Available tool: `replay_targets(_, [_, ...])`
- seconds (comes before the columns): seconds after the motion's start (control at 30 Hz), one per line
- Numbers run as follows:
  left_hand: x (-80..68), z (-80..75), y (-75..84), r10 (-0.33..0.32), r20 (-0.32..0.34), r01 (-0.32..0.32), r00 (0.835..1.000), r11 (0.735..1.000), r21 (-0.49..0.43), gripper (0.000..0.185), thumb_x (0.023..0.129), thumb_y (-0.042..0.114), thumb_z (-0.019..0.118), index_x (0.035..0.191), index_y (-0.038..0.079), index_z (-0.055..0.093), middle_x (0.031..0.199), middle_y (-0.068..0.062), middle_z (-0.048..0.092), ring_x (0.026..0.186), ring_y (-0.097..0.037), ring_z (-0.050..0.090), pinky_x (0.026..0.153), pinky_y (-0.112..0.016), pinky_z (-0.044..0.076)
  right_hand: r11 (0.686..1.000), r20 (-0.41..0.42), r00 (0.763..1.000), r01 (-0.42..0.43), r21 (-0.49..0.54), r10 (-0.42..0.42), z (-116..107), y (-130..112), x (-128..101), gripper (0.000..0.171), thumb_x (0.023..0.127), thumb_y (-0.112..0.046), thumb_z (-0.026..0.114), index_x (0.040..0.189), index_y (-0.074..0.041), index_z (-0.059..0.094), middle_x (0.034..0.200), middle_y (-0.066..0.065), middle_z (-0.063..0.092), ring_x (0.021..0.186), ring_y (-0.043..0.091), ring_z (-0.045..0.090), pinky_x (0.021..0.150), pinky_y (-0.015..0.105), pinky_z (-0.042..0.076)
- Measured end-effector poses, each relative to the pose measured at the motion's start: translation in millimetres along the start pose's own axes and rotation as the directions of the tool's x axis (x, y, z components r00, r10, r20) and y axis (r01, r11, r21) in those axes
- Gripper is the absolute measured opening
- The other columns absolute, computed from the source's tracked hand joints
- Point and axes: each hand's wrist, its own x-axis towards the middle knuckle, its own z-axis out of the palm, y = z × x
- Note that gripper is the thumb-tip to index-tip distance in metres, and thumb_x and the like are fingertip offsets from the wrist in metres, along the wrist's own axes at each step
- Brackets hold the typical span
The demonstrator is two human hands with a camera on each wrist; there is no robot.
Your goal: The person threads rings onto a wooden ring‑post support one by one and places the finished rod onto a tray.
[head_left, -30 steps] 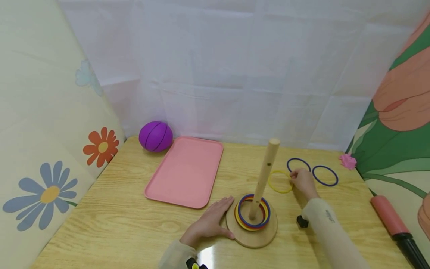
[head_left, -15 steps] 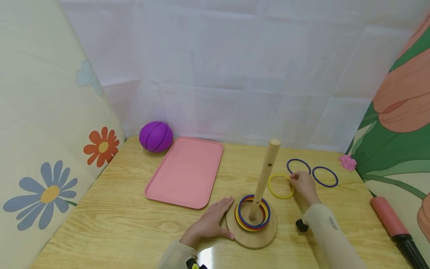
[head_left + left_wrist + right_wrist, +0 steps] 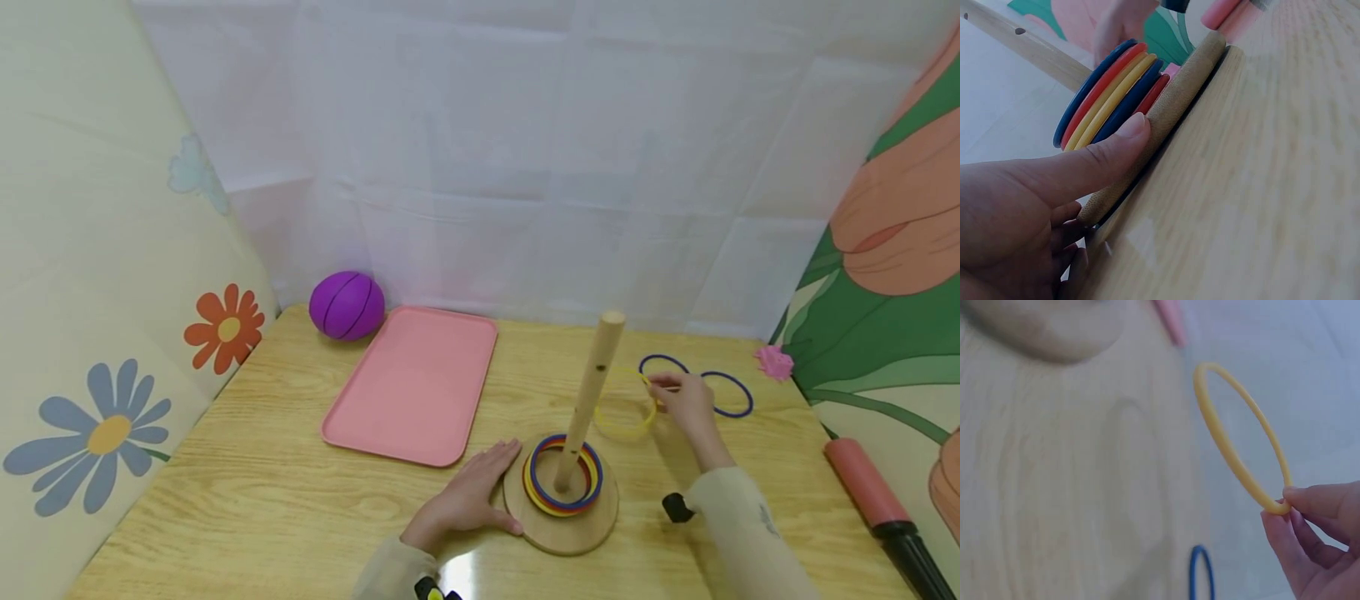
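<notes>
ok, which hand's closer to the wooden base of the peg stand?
Left. The left hand rests against the wooden base, its thumb pressing the rim. The right hand is off beyond the peg, pinching a yellow ring clear of the table.

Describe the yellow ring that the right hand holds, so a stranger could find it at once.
Start at the wooden peg standing on its round base. Just right of it, the right hand pinches the yellow ring above the table; the neighbouring rings lying flat are dark blue.

Play corner, flower-print panels (image 3: 112, 417), toy ball (image 3: 347, 305)
</notes>
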Motion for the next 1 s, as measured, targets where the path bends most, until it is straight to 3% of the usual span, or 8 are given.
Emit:
replay_targets(0.07, [-0.2, 0.1, -0.2, 0.004, 0.0, -0.004, 1.0, 1.0, 0.001, 0.112, 0.066, 0.039, 0.086, 0.153, 0.002, 0.024, 0.159, -0.017, 0.026, 0.148, -0.037, 0.021, 0.122, -0.057, 0.014, 0.998, -0.004, 1.0, -0.005, 0.063, 0.005, -5, -9, -2, 0.028, 0.091, -0.005, 0.064, 0.114, 0.009, 0.066, 0.097, 0.016, 0.073, 0.071, -0.005, 0.061, 0.067, 0.021, 0.061])
replay_targets(0.17, [-0.4, 0.1, -0.5, 0.006, -0.002, -0.006, 1.0, 1.0, 0.0, 0.112, 0.066, 0.039, 0.086, 0.152, 0.002, 0.025, 0.159, -0.017, 0.027, 0.148, -0.037, 0.021, 0.121, -0.057, 0.014, 0.985, -0.008, 1.0, -0.016, 0.174, 0.018, -14, -26, -7, 0.034, 0.092, -0.009, 0.063, 0.121, 0.009, 0.062, 0.087, -0.006, 0.072, 0.07, -0.011, 0.058, 0.07, 0.019, 0.06])
replay_targets(0.3, [-0.8, 0.0, -1.1, 0.005, -0.005, -0.005, 1.0, 1.0, -0.004, 0.112, 0.066, 0.039, 0.085, 0.152, 0.002, 0.024, 0.159, -0.017, 0.026, 0.148, -0.037, 0.021, 0.121, -0.057, 0.014, 0.944, -0.022, 1.0, -0.009, 0.33, 0.017, -27, -46, -14, 0.04, 0.093, -0.01, 0.062, 0.127, 0.011, 0.056, 0.077, -0.027, 0.062, 0.074, -0.012, 0.06, 0.07, 0.016, 0.059])
replay_targets(0.37, [-0.9, -0.1, -1.1, 0.004, -0.004, -0.004, 1.0, 1.0, -0.006, 0.112, 0.066, 0.039, 0.085, 0.152, 0.002, 0.024, 0.159, -0.017, 0.026, 0.148, -0.037, 0.021, 0.122, -0.057, 0.013, 0.929, -0.04, 0.999, -0.005, 0.369, 0.021, -33, -55, -18, 0.041, 0.094, -0.012, 0.062, 0.127, 0.01, 0.056, 0.077, -0.028, 0.062, 0.076, -0.011, 0.06, 0.069, 0.013, 0.058])
replay_targets(0.5, [-0.6, 0.2, -1.9, 0.002, -0.004, -0.002, 1.0, 1.0, -0.005, 0.112, 0.066, 0.04, 0.085, 0.153, 0.002, 0.024, 0.159, -0.017, 0.026, 0.149, -0.037, 0.02, 0.122, -0.057, 0.013, 0.881, -0.079, 0.997, 0.015, 0.473, 0.026, -45, -70, -25, 0.018, 0.092, -0.015, 0.065, 0.109, -0.011, 0.069, 0.082, -0.022, 0.065, 0.079, -0.007, 0.062, 0.068, 0.011, 0.057])
replay_targets(0.6, [-0.5, 0.5, -2.1, 0.004, -0.004, -0.004, 1.0, 1.0, -0.006, 0.113, 0.066, 0.04, 0.085, 0.153, 0.002, 0.024, 0.159, -0.017, 0.026, 0.149, -0.037, 0.02, 0.122, -0.057, 0.013, 0.806, -0.11, 0.994, 0.047, 0.589, 0.023, -53, -79, -30, 0.009, 0.09, -0.016, 0.067, 0.094, -0.024, 0.07, 0.085, -0.015, 0.068, 0.08, -0.002, 0.064, 0.066, 0.012, 0.057])
replay_targets(0.83, [1.3, 1.9, -3.9, 0.013, -0.01, -0.013, 1.0, 1.0, 0.011, 0.112, 0.066, 0.039, 0.086, 0.152, 0.002, 0.025, 0.159, -0.016, 0.028, 0.148, -0.037, 0.022, 0.122, -0.056, 0.015, 0.638, -0.209, 0.977, 0.137, 0.758, 0.039, -69, -100, -43, 0.011, 0.083, -0.012, 0.074, 0.094, -0.014, 0.075, 0.081, -0.005, 0.071, 0.077, 0.005, 0.066, 0.058, 0.016, 0.058])
replay_targets(1.0, [2.1, 3.0, -5.0, 0.012, -0.014, -0.012, 1.0, 1.0, 0.016, 0.112, 0.066, 0.039, 0.086, 0.152, 0.002, 0.025, 0.159, -0.016, 0.028, 0.148, -0.036, 0.022, 0.122, -0.056, 0.015, 0.499, -0.175, 0.983, 0.182, 0.847, -0.062, -77, -111, -54, 0.012, 0.085, -0.007, 0.071, 0.095, -0.008, 0.075, 0.081, -0.001, 0.073, 0.076, 0.008, 0.067, 0.057, 0.017, 0.057])
